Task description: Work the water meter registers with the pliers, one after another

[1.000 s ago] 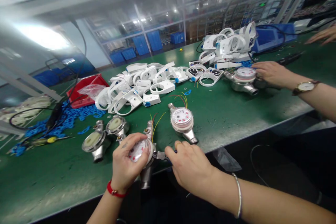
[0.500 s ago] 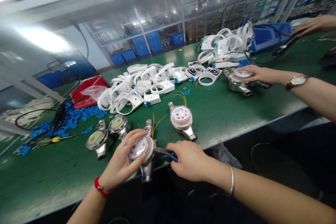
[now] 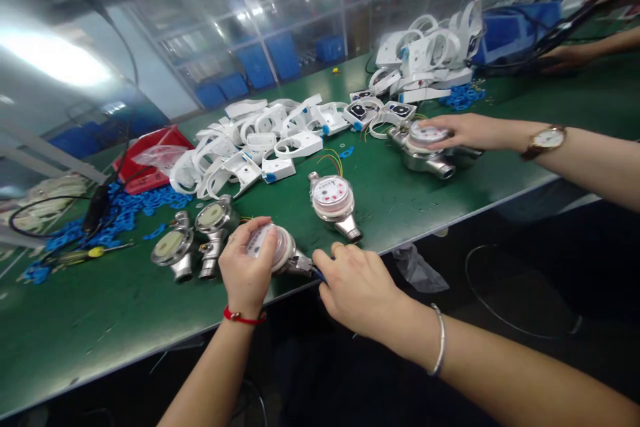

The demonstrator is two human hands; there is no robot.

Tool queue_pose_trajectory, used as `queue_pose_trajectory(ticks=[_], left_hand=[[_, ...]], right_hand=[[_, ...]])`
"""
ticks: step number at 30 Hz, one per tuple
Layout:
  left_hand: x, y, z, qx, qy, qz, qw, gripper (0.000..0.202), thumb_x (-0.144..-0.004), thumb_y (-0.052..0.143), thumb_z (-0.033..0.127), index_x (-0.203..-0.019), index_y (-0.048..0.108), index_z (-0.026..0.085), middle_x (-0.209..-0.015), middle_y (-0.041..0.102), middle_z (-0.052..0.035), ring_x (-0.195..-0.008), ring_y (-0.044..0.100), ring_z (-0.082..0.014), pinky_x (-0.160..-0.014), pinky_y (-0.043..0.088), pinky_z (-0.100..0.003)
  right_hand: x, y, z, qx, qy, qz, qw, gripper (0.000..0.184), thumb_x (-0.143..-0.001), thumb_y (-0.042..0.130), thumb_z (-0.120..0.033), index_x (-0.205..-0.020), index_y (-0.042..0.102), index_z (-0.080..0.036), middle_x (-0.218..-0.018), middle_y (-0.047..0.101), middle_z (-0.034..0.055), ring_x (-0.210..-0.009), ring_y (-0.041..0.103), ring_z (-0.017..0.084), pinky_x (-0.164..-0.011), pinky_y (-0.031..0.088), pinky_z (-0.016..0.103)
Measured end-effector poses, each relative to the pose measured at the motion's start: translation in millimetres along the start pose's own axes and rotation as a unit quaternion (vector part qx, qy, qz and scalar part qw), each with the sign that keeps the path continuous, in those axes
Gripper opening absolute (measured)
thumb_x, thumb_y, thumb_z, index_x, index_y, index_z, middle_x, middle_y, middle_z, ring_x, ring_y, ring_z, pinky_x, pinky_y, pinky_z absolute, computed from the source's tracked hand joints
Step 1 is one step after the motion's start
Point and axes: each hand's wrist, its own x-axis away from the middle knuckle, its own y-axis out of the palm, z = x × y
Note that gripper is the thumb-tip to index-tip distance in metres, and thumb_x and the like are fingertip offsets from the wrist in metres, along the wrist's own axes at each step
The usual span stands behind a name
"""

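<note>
My left hand (image 3: 247, 270) is wrapped over a round water meter (image 3: 284, 248) with a white dial at the table's front edge. Its fingers and thumb cover much of the dial, and the pipe ends are largely hidden. Closed around blue-handled pliers (image 3: 318, 273), my right hand (image 3: 357, 288) keeps the metal jaws against the meter's right side. What the jaws grip is too small to make out. Just beyond lies a second water meter (image 3: 333, 195) with red, yellow and green wires. Left of my left hand are two metal meter bodies (image 3: 173, 247) with pale green discs.
White plastic brackets (image 3: 260, 140) lie heaped across the table's middle. Blue clips (image 3: 127, 210), a red bin (image 3: 143, 160) and a yellow screwdriver (image 3: 95, 253) are at left. At right, a co-worker's hand (image 3: 453, 130) rests on another meter (image 3: 425, 150).
The held meter has turned, so its lower pipe end no longer shows. My left wrist has swung right, and the pliers remain at the meter's side. The whole view has shifted slightly.
</note>
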Motion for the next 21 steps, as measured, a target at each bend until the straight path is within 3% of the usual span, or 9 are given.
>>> queue_pose_trajectory(ticks=[9,16,18,21], left_hand=[[3.9,4.1,4.9,-0.045,-0.004,0.046,0.998,0.032,-0.080,0.054,0.043,-0.092,0.066,0.016,-0.088,0.065,-0.0049,-0.083,0.059,-0.0212,-0.080,0.045,-0.033],[14.1,3.2,-0.2,-0.058,0.043,0.067,0.995,0.030,-0.088,0.045,0.039,-0.098,0.061,0.016,-0.095,0.061,-0.0064,-0.092,0.056,-0.0215,-0.086,0.043,-0.034],[12.3,-4.1,-1.4,-0.063,0.076,0.030,0.995,0.035,-0.088,0.044,0.040,-0.108,0.057,0.013,-0.103,0.057,-0.0097,-0.098,0.054,-0.0232,-0.089,0.042,-0.035],[-4.2,-20.3,-4.8,-0.087,0.163,-0.130,0.974,0.048,-0.086,0.047,0.040,-0.125,0.046,0.011,-0.117,0.049,-0.0133,-0.110,0.048,-0.0252,-0.095,0.039,-0.038]], right_hand=[[-5.3,-2.0,-4.8,-0.003,0.002,-0.016,1.000,0.014,-0.079,0.047,-0.017,-0.089,0.056,-0.019,-0.082,0.060,0.0087,-0.074,0.060,0.026,-0.060,0.043,0.032],[-18.3,-10.8,5.8,-0.169,0.024,-0.158,0.973,0.020,-0.072,0.047,-0.021,-0.086,0.061,-0.021,-0.078,0.066,0.0066,-0.073,0.063,0.025,-0.057,0.039,0.028],[-19.4,-10.6,6.8,-0.178,0.040,-0.159,0.970,0.020,-0.074,0.046,-0.023,-0.088,0.060,-0.019,-0.081,0.066,0.0073,-0.073,0.062,0.024,-0.057,0.039,0.028],[-16.8,-9.8,5.2,-0.093,0.047,-0.084,0.991,0.024,-0.077,0.047,-0.025,-0.097,0.056,-0.015,-0.083,0.063,0.0103,-0.071,0.060,0.025,-0.059,0.041,0.032]])
